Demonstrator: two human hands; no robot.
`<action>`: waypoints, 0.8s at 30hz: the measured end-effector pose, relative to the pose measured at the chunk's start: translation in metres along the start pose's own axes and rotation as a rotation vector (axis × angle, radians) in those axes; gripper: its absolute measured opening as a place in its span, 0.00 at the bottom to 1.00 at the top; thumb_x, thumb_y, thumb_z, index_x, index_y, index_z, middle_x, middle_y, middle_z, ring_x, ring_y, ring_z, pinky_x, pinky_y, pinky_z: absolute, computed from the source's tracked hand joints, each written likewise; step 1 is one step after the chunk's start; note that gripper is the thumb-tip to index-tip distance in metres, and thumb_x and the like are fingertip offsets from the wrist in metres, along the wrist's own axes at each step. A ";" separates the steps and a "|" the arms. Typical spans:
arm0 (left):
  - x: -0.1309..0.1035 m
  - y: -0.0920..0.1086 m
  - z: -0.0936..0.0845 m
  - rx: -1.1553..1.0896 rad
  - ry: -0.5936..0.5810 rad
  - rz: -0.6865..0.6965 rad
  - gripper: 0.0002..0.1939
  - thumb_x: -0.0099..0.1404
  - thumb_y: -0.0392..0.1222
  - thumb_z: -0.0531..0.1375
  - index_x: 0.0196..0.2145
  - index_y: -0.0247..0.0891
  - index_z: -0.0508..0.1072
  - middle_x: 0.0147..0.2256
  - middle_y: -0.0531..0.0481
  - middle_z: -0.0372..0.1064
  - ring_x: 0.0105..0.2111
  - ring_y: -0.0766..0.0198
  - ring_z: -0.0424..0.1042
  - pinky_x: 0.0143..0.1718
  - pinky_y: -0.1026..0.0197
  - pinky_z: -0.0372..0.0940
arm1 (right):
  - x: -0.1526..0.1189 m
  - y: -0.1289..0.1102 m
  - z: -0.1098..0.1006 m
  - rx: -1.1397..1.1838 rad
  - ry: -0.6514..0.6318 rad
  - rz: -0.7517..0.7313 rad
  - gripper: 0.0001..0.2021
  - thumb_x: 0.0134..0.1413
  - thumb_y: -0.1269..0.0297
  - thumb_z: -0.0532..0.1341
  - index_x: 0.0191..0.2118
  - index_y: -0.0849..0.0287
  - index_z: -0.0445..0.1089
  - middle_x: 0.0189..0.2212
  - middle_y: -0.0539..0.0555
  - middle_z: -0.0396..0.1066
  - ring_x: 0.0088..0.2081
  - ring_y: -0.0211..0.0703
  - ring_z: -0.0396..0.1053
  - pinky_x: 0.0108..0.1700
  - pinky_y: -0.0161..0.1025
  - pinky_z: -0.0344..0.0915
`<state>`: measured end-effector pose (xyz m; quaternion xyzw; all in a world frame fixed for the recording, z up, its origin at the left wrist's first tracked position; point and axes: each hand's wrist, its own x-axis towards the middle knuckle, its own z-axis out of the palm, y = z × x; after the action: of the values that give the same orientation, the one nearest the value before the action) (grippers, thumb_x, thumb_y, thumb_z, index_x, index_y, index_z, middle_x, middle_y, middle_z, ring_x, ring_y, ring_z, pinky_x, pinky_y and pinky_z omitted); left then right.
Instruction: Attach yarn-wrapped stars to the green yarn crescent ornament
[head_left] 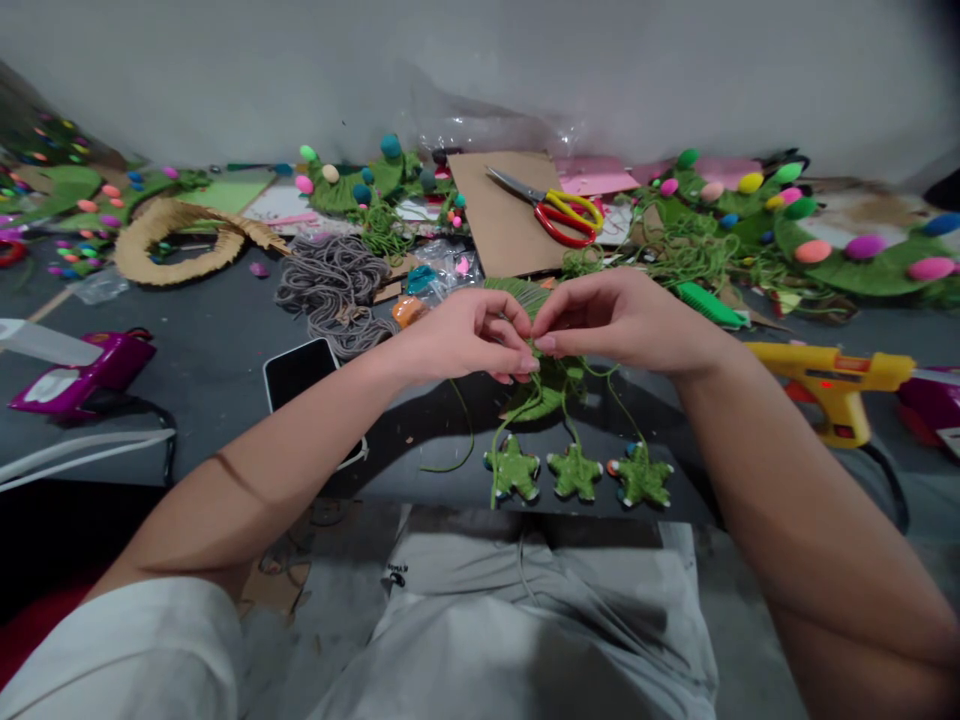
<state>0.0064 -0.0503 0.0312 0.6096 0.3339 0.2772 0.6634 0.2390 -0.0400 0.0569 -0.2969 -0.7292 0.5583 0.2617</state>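
Observation:
My left hand (480, 335) and my right hand (611, 318) meet fingertip to fingertip over a green yarn-wrapped piece (551, 390) on the table. Both are pinched closed on thin green yarn (531, 395), whose exact grip is partly hidden by the fingers. Below them, three green yarn-wrapped stars lie near the table's front edge: a left star (513, 469), a middle star (575, 472) and a right star (643, 475). Green strands run from the stars up toward my hands. A loose strand (469, 430) curls on the left.
Scissors (551, 210) rest on cardboard (487, 220) at the back. Grey cord (334, 285), a phone (300, 372) and a straw-coloured ring (180, 245) are left. A yellow glue gun (840, 380) stands right, beside my forearm. Green wreath pieces with coloured balls (862, 250) line the wall.

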 end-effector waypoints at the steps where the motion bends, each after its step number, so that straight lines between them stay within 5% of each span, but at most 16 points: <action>1: 0.000 0.000 0.000 -0.002 -0.003 0.002 0.16 0.57 0.30 0.73 0.38 0.33 0.72 0.30 0.49 0.82 0.28 0.66 0.82 0.30 0.67 0.78 | 0.000 0.000 0.000 0.002 0.001 -0.006 0.07 0.53 0.64 0.75 0.38 0.58 0.82 0.34 0.50 0.81 0.35 0.36 0.75 0.38 0.34 0.71; 24: -0.004 0.006 -0.004 0.043 -0.063 -0.043 0.05 0.65 0.39 0.71 0.37 0.35 0.83 0.34 0.47 0.82 0.34 0.64 0.83 0.33 0.67 0.77 | -0.004 -0.001 0.005 -0.061 0.154 -0.077 0.08 0.54 0.58 0.75 0.38 0.52 0.80 0.36 0.50 0.80 0.36 0.41 0.76 0.43 0.42 0.75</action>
<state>0.0004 -0.0503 0.0371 0.6249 0.3318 0.2363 0.6660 0.2375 -0.0466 0.0568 -0.3188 -0.7345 0.5008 0.3289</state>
